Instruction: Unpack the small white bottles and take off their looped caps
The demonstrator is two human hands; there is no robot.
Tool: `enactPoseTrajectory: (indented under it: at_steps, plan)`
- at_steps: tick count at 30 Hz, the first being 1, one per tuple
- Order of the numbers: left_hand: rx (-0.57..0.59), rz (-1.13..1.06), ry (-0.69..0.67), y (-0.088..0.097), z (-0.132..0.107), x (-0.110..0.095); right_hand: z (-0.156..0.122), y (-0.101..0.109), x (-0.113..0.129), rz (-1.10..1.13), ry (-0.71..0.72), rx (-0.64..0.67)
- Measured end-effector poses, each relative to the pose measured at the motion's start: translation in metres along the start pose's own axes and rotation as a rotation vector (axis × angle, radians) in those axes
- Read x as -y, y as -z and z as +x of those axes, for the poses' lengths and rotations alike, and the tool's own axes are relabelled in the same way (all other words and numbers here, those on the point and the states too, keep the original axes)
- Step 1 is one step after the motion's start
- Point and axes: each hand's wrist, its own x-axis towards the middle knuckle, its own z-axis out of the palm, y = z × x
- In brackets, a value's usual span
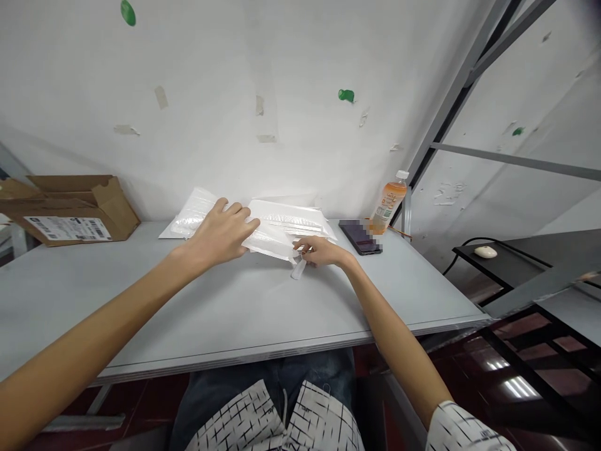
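Note:
A white padded mailer (271, 240) is tilted up over the grey table in front of me. My left hand (224, 233) grips it from above near its left part, fingers curled over it. At its right end, my right hand (320, 250) is closed in a pinch by a narrow translucent strip (298, 269), which hangs just below the fingertips. The exact contact at those fingertips is partly hidden. Behind the held mailer lie more white mailers (300, 216), and a shiny bubble mailer (196, 207) shows behind my left hand.
An open cardboard box (94, 213) with a label stands at the left. A dark phone (359, 237) lies to the right, beside a bottle of orange drink (390, 200) near the wall (300, 62). The table's (263, 313) front edge is close to my lap.

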Motion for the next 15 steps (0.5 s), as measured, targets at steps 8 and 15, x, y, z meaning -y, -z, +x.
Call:
enactPoseTrajectory:
  at_steps: [8,15]
  plan:
    - [-0.033,-0.053,0.002,-0.006,-0.003,-0.001,0.001,-0.004,0.004,-0.168,0.056,-0.077]
    - [0.019,-0.122,0.079,-0.007,-0.011,0.015,0.008,-0.006,-0.003,-0.347,0.067,-0.154]
